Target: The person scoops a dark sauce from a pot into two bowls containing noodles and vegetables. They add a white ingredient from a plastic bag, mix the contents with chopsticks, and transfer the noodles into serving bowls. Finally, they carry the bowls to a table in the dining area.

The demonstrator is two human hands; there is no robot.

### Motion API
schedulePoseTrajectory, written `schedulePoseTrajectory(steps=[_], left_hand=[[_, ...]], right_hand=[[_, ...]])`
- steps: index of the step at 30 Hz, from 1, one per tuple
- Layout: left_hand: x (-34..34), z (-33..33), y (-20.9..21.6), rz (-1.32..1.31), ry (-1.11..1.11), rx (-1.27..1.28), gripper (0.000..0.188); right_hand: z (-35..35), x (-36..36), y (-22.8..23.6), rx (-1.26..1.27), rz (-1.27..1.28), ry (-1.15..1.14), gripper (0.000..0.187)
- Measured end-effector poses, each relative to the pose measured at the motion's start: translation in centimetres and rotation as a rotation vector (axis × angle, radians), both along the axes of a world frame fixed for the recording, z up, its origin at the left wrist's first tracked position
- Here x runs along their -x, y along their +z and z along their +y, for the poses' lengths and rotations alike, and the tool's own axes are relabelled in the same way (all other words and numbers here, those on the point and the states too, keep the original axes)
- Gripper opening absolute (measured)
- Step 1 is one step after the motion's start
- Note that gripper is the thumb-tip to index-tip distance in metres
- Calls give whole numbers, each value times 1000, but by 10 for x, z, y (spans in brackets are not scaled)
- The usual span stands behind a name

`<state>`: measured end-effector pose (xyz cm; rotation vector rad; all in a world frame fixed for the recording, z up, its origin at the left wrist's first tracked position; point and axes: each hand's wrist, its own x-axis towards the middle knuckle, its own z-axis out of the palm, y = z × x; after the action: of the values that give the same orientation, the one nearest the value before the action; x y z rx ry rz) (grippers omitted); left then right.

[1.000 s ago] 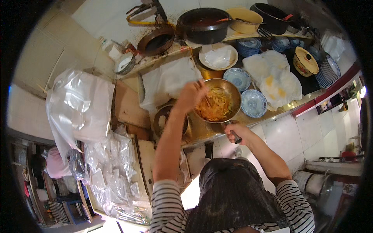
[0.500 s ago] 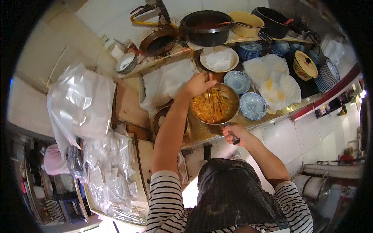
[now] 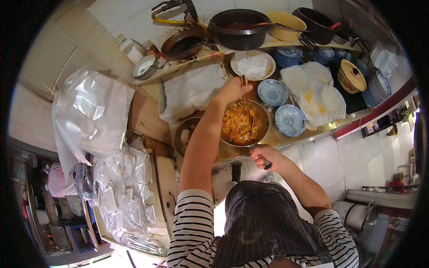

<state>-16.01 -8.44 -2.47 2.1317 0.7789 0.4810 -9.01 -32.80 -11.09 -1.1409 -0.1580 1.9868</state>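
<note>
My left hand (image 3: 232, 90) is closed round a pair of wooden chopsticks (image 3: 246, 99), whose lower ends reach into the food. Orange-brown stir-fried strips (image 3: 240, 126), perhaps noodles, fill the round metal pan (image 3: 268, 126). At the counter's front edge, my right hand (image 3: 268, 156) is wrapped round the pan's dark handle (image 3: 254, 147). Right of the pan stand two blue-and-white bowls, a nearer one (image 3: 290, 121) and a farther one (image 3: 272, 93). My left forearm partly covers another pan (image 3: 181, 134).
A white cloth (image 3: 319, 94) with yellow stains lies right of the bowls. Behind are a plate with white paper (image 3: 253, 65) and a shelf holding a black pot (image 3: 238, 29) and a yellow basin (image 3: 286, 26). A lidded yellow pot (image 3: 351, 76) stands farther right; plastic bags (image 3: 123, 192) hang at left.
The pan has shifted slightly left, and my right hand with it. The chopsticks now stand more upright, and the food has been turned over into a different heap.
</note>
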Motion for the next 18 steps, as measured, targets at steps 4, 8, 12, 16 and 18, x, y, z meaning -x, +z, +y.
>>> schedulePoseTrajectory(steps=[4,8,12,16,18], left_hand=[[14,15,9,79,0,195,29],[7,17,-22,74,16,110,26],[26,21,-18,-14,70,297,24],[39,18,-55,-205,143,91,20],[50,3,-61,-332,120,200,18]], right_hand=[[-3,-6,-13,26,-4,-61,17],[-4,8,6,6,43,8,16],[-5,-15,-20,49,-20,-85,17],[-5,2,-4,-5,-25,-19,17],[-1,-12,-13,-15,-68,-53,18]])
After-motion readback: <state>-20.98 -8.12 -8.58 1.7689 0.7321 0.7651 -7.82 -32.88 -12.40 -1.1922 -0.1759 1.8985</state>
